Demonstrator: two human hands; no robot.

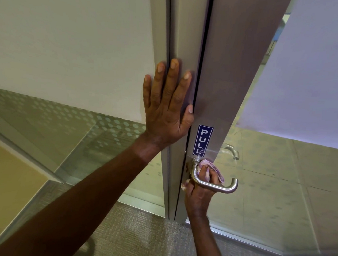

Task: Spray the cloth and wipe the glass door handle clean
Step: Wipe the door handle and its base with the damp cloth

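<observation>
Office: frosted glass partition [74, 48], PULL sign [202, 141], carpet [138, 234].

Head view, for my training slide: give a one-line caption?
Right hand rubs cloth behind the steel door handle; left hand braces the frame.

A blue PULL sticker [202, 140] sits on the metal door frame [227, 72], above grey carpet [138, 234].

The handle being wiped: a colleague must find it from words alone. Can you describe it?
Find the grey metal door frame and its blue PULL sticker. Just below is the near handle, a brushed-steel lever. Unlike the second handle behind the glass, the right hand presses a pinkish cloth behind it.
</observation>
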